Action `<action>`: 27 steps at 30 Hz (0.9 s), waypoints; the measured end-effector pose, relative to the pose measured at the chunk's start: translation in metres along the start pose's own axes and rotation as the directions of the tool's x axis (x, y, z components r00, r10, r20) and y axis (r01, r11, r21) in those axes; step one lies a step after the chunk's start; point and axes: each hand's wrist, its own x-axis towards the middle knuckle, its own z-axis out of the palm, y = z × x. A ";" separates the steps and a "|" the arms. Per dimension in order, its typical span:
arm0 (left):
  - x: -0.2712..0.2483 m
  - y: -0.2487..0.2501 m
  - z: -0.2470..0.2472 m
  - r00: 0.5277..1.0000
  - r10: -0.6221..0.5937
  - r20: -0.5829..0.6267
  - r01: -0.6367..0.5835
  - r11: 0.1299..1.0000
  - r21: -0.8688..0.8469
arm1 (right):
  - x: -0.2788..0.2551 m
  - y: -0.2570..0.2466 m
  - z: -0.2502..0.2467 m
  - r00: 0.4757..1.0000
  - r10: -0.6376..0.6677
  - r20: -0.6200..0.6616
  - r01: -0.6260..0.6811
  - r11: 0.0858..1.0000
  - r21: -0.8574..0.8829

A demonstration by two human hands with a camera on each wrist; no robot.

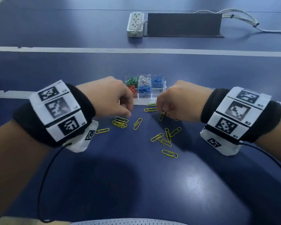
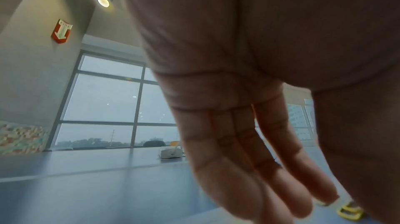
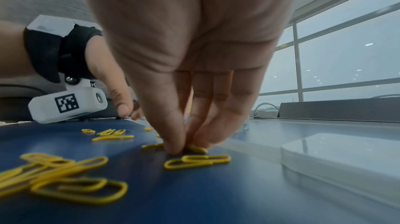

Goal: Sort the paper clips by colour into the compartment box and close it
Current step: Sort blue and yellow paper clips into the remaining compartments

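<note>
The clear compartment box (image 1: 159, 91) stands open beyond my hands, with green, white, blue and red clips in separate compartments. Its clear lid (image 3: 346, 156) lies flat on the table in front of it. Several yellow paper clips (image 1: 166, 138) are scattered on the blue table. My right hand (image 1: 163, 113) pinches a yellow clip (image 3: 195, 148) between thumb and fingers, right at the table surface near the lid. My left hand (image 1: 128, 111) hovers over a small heap of yellow clips (image 1: 120, 122), its fingers (image 2: 270, 185) fairly straight, pointing down and holding nothing.
A white power strip (image 1: 135, 24) and a dark upright panel (image 1: 183, 25) sit at the far side, with cables (image 1: 243, 18) trailing right. White lines (image 1: 88, 49) cross the table. Both wrists carry marker bands and cameras (image 3: 67, 106).
</note>
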 end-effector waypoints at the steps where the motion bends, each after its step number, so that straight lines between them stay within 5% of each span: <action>1: -0.004 -0.004 0.001 1.000 -0.018 0.004 0.018 1.000 0.014 | 0.000 -0.002 0.000 1.000 -0.004 0.014 0.005 1.000 -0.012; 8: -0.019 -0.017 0.007 0.993 -0.058 0.103 0.047 0.993 0.106 | 0.002 -0.019 -0.003 0.997 -0.069 -0.022 0.069 0.998 -0.004; 17: -0.021 -0.012 0.015 0.999 -0.013 0.035 0.006 0.984 0.176 | 0.018 -0.048 0.000 0.972 -0.235 -0.004 0.235 0.970 -0.056; 27: -0.037 -0.019 0.006 0.999 -0.025 -0.037 0.024 0.999 -0.033 | 0.019 -0.053 0.006 0.949 -0.301 0.094 0.309 0.948 -0.082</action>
